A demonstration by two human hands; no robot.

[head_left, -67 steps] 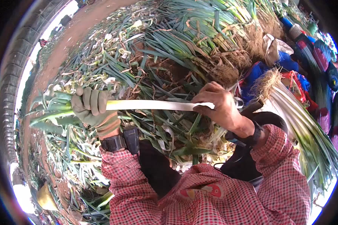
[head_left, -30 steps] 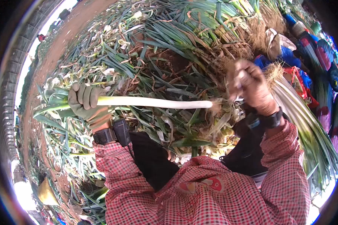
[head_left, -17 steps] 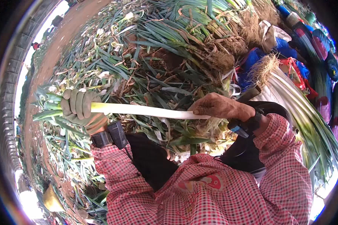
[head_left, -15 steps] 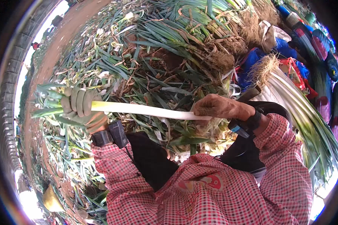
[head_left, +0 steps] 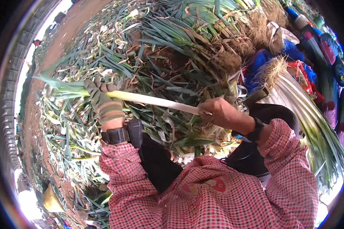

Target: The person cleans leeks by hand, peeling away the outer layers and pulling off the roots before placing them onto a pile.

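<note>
A long green onion (head_left: 153, 100) with a bare white stalk slants between my two hands in the head view. My left hand (head_left: 103, 95), in a grey-green glove, is closed around its upper part, where white turns green; the leaves trail out to the left. With bare fingers curled, my right hand (head_left: 223, 112) grips the white root end, whose tip they hide. A bundle of green onions (head_left: 294, 93) with hairy roots lies beyond my right wrist.
Loose leaves and peelings (head_left: 156, 72) cover the ground ahead. Unpeeled green onions (head_left: 179, 32) with brown roots are heaped at the back. Blue and red bags (head_left: 296, 68) lie at the right. A yellow object (head_left: 51, 200) sits at the lower left.
My left hand has moved right and tilted, and the leaves swing blurred behind it. The stalk now slopes more steeply down to the right. My right hand has shifted slightly and curled tighter.
</note>
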